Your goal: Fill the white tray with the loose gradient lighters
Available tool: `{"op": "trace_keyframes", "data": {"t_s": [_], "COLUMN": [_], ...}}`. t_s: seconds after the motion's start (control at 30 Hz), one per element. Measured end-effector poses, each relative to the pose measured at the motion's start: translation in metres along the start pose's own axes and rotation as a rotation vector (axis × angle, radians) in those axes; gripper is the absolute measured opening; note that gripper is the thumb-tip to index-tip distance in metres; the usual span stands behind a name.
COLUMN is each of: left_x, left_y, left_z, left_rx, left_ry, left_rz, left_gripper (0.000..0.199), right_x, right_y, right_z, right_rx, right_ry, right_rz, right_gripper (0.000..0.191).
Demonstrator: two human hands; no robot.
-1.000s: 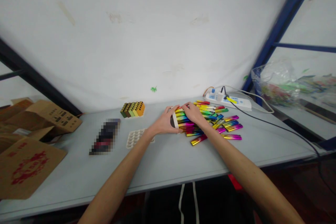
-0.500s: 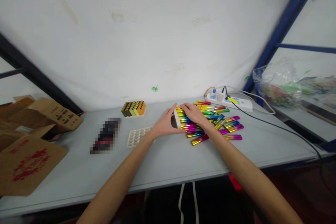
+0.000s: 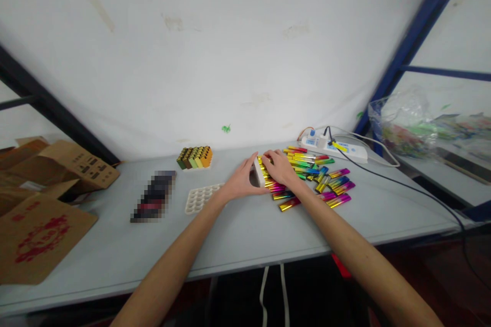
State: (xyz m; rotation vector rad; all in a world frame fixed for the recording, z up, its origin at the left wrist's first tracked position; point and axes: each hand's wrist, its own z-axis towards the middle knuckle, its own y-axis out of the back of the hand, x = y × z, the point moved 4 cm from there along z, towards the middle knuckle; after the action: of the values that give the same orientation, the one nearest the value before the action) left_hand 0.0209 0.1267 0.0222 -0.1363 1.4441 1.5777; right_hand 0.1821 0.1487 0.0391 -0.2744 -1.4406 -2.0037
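Note:
My left hand [image 3: 242,180] spans a white tray [image 3: 259,171] standing on its edge, thumb low and fingers at the top. Shiny metallic sticks [image 3: 271,184], in yellow, pink and other colours and shaped like slim lighters, lie in a row against the tray's right face. Over this row rests my right hand [image 3: 279,166], its fingers curled onto the sticks; the fingertips are partly hidden. More such sticks [image 3: 339,182] are heaped loosely to the right, partly behind my right forearm.
A white tray with round hollows [image 3: 197,198] lies left of my hands. Behind it stands a block of upright green and orange pieces [image 3: 195,157]. A blurred-out dark item [image 3: 155,196], cardboard boxes [image 3: 49,235], a power strip [image 3: 349,150] with cables and a plastic bag [image 3: 406,122] are around.
My right hand has shifted slightly left and its fingers are more bunched over the sticks. One stick at the heap's right end has turned. My left hand keeps its hold on the tray.

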Motion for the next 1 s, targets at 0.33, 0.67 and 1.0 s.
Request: {"op": "trace_keyframes", "data": {"t_s": [0.33,0.67,1.0], "left_x": [0.003,0.009,0.006], "left_y": [-0.002,-0.005,-0.004], "left_z": [-0.003,-0.004,-0.005], "left_rx": [-0.011,-0.021,-0.022], "left_ry": [0.01,-0.005,-0.005], "left_rz": [-0.055,-0.115,-0.107], "left_gripper": [0.131,0.131,0.13], "right_x": [-0.029,-0.033,-0.042], "right_y": [0.015,0.021,0.023], "right_z": [0.006,0.006,0.009], "right_rx": [-0.025,-0.018,-0.016], "right_ry": [-0.034,-0.069,-0.026], "right_rz": [-0.088,-0.119,-0.135], "right_gripper": [0.027,0.035,0.041]}}
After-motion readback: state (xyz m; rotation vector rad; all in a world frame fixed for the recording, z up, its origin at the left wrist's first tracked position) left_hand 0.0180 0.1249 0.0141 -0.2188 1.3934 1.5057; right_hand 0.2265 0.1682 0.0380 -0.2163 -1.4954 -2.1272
